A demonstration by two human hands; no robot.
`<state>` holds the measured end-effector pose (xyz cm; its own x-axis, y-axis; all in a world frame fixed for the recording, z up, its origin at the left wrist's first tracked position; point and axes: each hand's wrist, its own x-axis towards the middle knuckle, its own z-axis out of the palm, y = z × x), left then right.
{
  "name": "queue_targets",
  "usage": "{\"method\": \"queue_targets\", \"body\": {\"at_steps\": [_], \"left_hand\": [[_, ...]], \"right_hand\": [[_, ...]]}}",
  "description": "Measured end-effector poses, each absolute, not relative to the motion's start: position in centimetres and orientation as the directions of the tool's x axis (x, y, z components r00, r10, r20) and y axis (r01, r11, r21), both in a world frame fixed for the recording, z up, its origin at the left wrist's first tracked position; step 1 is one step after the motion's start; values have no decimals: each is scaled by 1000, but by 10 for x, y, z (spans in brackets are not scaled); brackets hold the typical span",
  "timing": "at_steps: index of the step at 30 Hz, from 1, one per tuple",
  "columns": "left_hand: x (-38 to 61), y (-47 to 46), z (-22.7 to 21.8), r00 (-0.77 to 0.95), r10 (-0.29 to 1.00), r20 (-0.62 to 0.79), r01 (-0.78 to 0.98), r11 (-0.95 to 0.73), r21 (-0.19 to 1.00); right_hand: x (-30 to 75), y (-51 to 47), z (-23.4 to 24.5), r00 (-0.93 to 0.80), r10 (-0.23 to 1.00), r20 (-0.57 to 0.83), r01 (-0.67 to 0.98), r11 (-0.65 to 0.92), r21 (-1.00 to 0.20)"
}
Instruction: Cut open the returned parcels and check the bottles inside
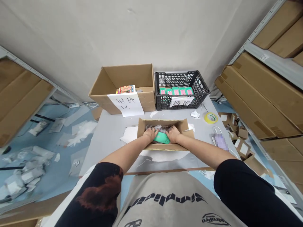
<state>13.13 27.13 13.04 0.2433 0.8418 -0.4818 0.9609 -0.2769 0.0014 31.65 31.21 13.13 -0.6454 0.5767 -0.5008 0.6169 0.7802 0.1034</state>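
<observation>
On the table in front of me stands a small open cardboard box [184, 127] with its flaps spread. Both of my hands reach down inside it. A green box [162, 137] lies there, with my left hand [150, 134] closed on its left end and my right hand [173, 134] closed on its right end. Behind it, crumpled clear plastic wrapping [163, 128] shows between my hands. The fingertips are partly hidden inside the carton.
A large open carton [99, 94] with a paper sign and a black plastic crate [199, 85] of green-and-pink boxes stand at the back. Yellow tape [210, 118] and a phone [220, 142] lie on the right. Shelves with cartons [262, 101] flank the table [104, 135].
</observation>
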Motion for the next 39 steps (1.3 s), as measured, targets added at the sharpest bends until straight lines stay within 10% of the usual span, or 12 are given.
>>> {"method": "queue_targets", "body": {"at_steps": [17, 39], "left_hand": [[142, 271, 136, 350, 868, -352, 920, -390, -48], [133, 269, 177, 404, 912, 74, 906, -410, 102]], "right_hand": [[306, 307, 124, -475, 696, -539, 847, 528, -64], [346, 285, 210, -480, 877, 12, 862, 474, -181]]}}
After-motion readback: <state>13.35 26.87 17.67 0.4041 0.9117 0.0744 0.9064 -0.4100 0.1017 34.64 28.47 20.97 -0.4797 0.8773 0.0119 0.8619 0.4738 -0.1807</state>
